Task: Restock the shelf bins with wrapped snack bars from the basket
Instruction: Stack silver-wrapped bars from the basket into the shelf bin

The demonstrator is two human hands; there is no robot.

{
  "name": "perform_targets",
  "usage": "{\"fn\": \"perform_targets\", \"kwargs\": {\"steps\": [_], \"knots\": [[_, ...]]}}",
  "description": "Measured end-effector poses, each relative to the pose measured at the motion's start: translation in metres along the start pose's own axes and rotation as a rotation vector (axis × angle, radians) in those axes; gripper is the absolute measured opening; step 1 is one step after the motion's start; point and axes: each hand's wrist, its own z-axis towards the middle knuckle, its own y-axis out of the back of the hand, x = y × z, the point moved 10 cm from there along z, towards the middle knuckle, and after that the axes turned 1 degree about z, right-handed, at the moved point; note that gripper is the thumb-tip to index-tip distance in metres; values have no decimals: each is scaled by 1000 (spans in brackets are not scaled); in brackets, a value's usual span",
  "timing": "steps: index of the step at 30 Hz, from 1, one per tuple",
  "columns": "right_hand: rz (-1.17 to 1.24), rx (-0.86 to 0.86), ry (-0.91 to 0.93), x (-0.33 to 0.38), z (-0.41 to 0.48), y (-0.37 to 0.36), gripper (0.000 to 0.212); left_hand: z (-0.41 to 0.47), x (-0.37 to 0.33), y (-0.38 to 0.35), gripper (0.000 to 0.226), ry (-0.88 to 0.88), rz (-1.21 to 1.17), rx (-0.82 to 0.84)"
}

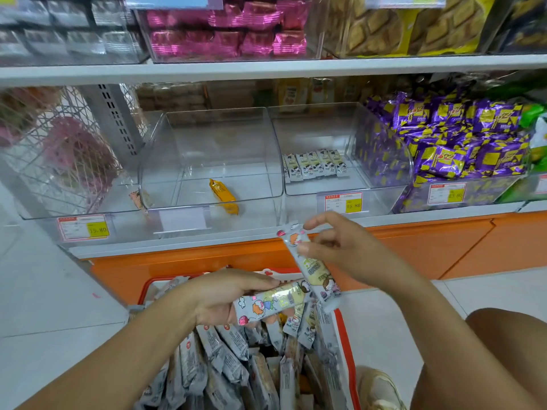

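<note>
The right hand (340, 250) pinches one long white snack bar with cartoon pictures (307, 264) between thumb and fingers (318, 220). The bar points up and away, toward the clear plastic bin with a short row of the same bars (313, 165). That bin sits just above and behind the right hand, so this hand is nearer to it. The left hand (225, 297) is closed around another bar lying sideways, right over the red basket full of bars (346, 344).
</note>
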Motion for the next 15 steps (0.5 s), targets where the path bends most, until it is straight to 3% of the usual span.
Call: {"fn": "perform_targets", "kwargs": {"steps": [7,12,15], "knots": [[-378,337,55,34,20,-25,21,-14,-9,-9,109,18,148,62],[-319,394,79,28,20,-37,21,-17,-6,-11,66,48,236,113],[-310,363,68,22,23,-42,19,-13,-9,-16,43,33,118,125]]}}
